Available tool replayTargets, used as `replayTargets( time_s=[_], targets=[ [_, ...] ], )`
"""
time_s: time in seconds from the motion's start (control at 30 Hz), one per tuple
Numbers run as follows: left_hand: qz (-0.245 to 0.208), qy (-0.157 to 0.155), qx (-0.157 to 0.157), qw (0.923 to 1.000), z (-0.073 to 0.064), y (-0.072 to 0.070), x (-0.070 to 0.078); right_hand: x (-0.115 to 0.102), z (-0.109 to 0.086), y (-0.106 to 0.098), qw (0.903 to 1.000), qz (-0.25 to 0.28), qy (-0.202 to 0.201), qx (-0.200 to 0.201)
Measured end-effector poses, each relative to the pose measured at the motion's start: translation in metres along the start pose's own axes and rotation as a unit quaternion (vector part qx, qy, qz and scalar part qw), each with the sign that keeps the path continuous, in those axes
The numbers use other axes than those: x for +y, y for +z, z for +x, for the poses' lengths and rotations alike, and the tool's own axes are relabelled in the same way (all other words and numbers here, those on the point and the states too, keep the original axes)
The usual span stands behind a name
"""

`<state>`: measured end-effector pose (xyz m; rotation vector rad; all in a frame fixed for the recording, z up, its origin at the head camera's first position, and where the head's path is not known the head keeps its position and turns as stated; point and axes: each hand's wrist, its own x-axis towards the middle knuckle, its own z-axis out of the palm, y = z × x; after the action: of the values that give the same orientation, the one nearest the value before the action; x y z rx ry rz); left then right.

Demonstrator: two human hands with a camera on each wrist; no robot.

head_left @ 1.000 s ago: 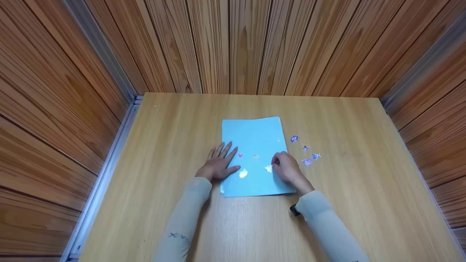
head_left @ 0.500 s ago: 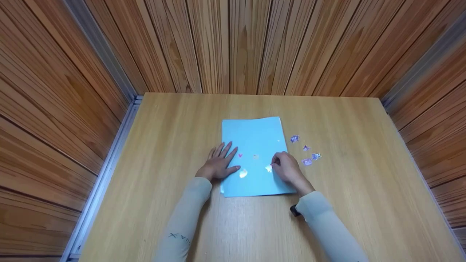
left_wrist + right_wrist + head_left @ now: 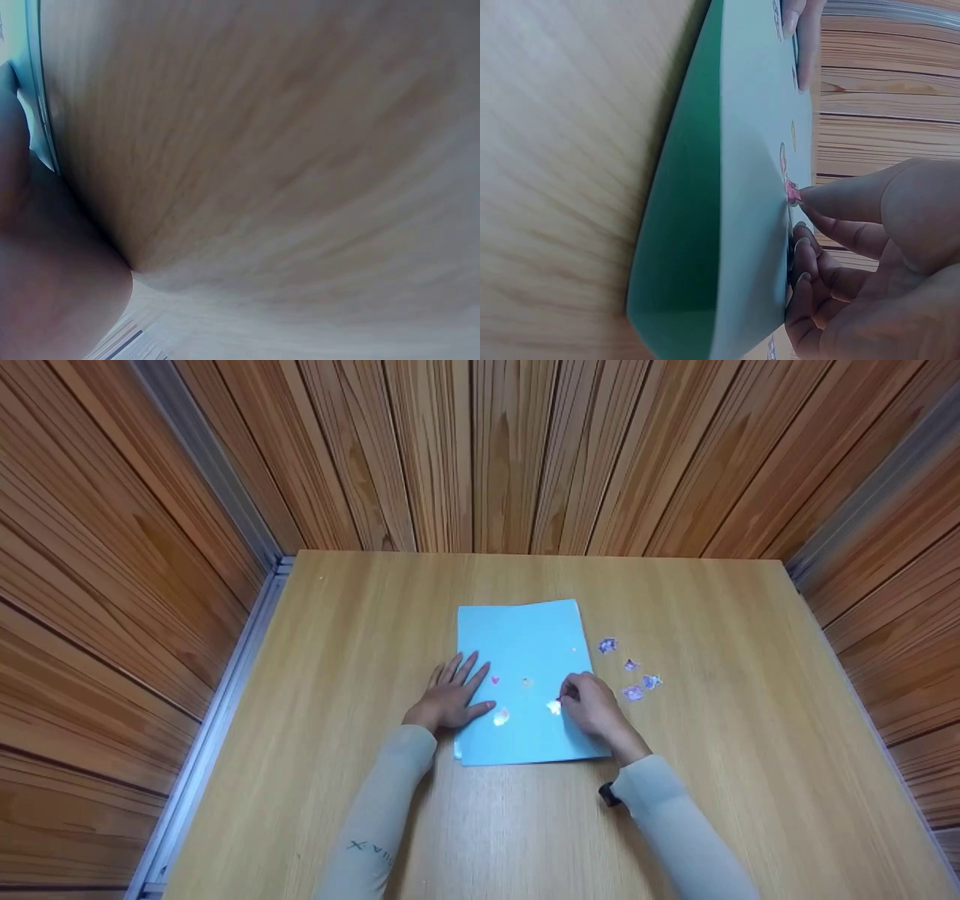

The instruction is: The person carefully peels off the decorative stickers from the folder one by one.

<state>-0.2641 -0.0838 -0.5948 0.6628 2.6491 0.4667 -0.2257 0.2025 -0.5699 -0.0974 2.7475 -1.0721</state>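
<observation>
A light blue, layered paper booklet (image 3: pixel 517 637) lies on the table; its raised near edge shows a green inside (image 3: pixel 682 225) in the right wrist view. My left hand (image 3: pixel 450 701) rests spread on the booklet's left edge, fingers straight. The right hand (image 3: pixel 590 705) pinches the pink end of a small shiny sticker (image 3: pixel 792 192) between thumb and finger, right at the booklet's surface. Its other fingers are curled beneath. Also on the cover are a pink heart sticker (image 3: pixel 495 680), a pale round sticker (image 3: pixel 526 682) and a larger shiny sticker (image 3: pixel 501 717).
Several purple stickers (image 3: pixel 633 692) lie loose on the wooden table (image 3: pixel 360 622), right of the booklet. Wood-panelled walls (image 3: pixel 510 457) stand behind and on both sides. A metal rail (image 3: pixel 217 720) runs along the left edge. A dark band (image 3: pixel 609 793) is at the right wrist.
</observation>
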Motion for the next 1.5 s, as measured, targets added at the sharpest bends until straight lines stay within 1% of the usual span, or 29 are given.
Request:
replayTargets(
  time_s=[0.2, 0.43, 0.7, 0.83, 1.27, 1.5],
  targets=[
    [-0.002, 0.0, 0.001, 1.0, 0.0005, -0.0002, -0.0005, 0.0004, -0.0002, -0.0014, 1.0, 0.005, -0.005, -0.002],
    [0.003, 0.002, -0.001, 1.0, 0.0012, 0.0004, -0.0012, -0.0009, -0.0007, -0.0026, 0.9996, -0.009, -0.025, 0.007],
    [-0.003, -0.004, -0.001, 1.0, 0.0029, 0.0031, -0.0027, 0.0011, -0.0013, -0.0034, 0.9998, 0.011, -0.016, -0.007],
    [-0.003, -0.002, 0.001, 1.0, 0.0014, 0.0022, -0.0021, 0.0019, -0.0009, -0.0036, 0.9997, 0.016, -0.019, -0.008],
    [0.002, -0.003, -0.002, 1.0, 0.0028, 0.003, -0.0035, 0.0032, 0.0019, -0.004, 0.9992, 0.013, -0.037, -0.004],
    [0.005, 0.0, -0.009, 0.9999, 0.0034, 0.0023, -0.0031, 0.0025, 0.0012, -0.0055, 0.9994, 0.018, -0.029, -0.009]
  ],
)
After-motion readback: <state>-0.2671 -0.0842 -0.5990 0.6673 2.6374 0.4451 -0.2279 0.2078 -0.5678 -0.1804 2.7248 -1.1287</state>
